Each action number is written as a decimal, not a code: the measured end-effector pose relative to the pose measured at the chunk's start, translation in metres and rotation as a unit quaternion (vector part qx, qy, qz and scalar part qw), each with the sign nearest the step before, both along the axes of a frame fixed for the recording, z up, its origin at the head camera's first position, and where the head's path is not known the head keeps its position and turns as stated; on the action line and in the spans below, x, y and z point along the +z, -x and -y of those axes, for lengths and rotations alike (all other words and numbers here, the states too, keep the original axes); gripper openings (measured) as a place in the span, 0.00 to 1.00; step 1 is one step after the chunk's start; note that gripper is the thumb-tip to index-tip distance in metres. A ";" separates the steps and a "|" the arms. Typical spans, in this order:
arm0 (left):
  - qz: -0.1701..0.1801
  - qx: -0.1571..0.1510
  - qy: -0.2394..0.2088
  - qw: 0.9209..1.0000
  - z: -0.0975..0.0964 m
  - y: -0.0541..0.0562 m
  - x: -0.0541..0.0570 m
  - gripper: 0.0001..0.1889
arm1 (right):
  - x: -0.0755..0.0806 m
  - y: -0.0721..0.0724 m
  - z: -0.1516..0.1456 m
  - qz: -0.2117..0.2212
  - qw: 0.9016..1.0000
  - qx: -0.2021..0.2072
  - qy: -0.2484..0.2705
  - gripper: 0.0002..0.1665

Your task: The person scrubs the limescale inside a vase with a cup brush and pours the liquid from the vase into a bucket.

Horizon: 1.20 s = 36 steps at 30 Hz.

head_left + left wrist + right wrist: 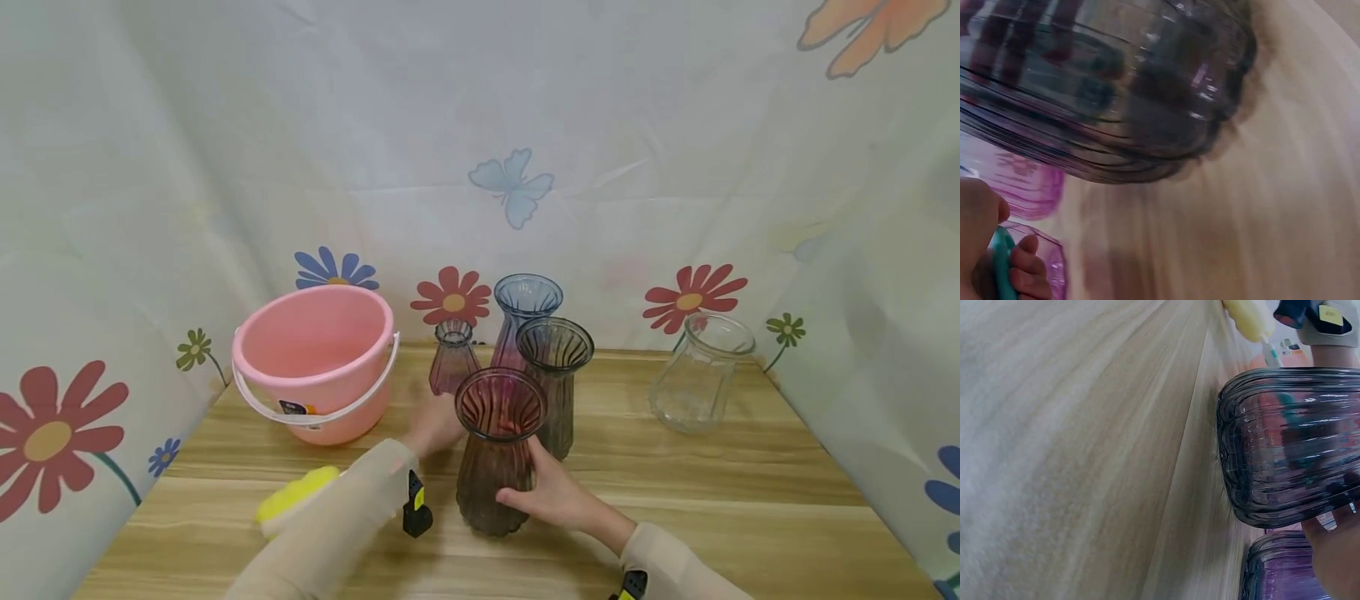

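My right hand holds a ribbed glass vase, reddish at the top and dark grey below, its fingers curled round the far side and thumb on the near side. Just left of it, my left hand grips the teal handle of a sponge brush. The brush's yellow sponge head pokes out beyond the left forearm. Behind the held vase stand a grey vase, a blue-to-pink vase and a small pinkish vase. The left fingers are partly hidden behind the held vase in the head view.
A pink bucket with a white handle stands at the back left. Toward the back right is a clear glass vase. A wooden tabletop lies under everything, with a flowered curtain around its back and sides.
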<state>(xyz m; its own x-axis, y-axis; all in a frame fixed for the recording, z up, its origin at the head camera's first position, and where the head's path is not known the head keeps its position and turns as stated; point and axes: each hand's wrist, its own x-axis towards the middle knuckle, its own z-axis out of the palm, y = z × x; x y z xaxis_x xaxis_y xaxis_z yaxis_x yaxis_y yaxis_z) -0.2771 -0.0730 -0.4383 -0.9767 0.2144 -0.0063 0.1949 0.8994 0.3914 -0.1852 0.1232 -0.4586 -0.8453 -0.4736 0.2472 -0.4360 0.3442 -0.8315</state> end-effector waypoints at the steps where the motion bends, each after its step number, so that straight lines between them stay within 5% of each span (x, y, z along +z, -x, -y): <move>1: 0.000 -0.004 -0.009 1.000 0.000 0.001 -0.004 0.17 | 0.000 0.000 0.000 0.002 1.000 0.000 0.000 0.56; 9: -0.009 -0.012 -0.092 0.996 0.006 0.004 -0.032 0.22 | 0.000 -0.001 0.000 0.005 1.000 -0.002 -0.002 0.55; 16: -0.078 -0.016 -0.052 0.995 0.005 -0.001 -0.040 0.24 | 0.002 -0.002 0.000 0.013 1.000 -0.001 0.003 0.55; 24: -0.099 0.013 -0.011 0.995 0.005 -0.008 -0.038 0.21 | -0.002 -0.001 0.000 0.003 1.000 -0.003 0.003 0.55; 30: -0.083 -0.004 -0.058 0.995 0.018 -0.016 -0.020 0.18 | -0.003 0.000 0.000 0.005 1.000 -0.009 0.008 0.56; 36: -0.120 -0.014 -0.117 0.986 0.041 -0.041 0.021 0.16 | -0.003 -0.001 0.001 0.031 0.999 -0.020 0.014 0.58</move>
<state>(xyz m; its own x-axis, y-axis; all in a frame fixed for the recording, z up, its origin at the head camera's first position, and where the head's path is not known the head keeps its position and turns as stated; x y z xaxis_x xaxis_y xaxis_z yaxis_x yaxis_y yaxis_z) -0.2356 -0.1136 -0.4177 -0.9379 0.2088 0.2771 0.3301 0.7828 0.5275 -0.1839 0.1219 -0.4617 -0.8773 -0.4336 0.2057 -0.3693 0.3362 -0.8664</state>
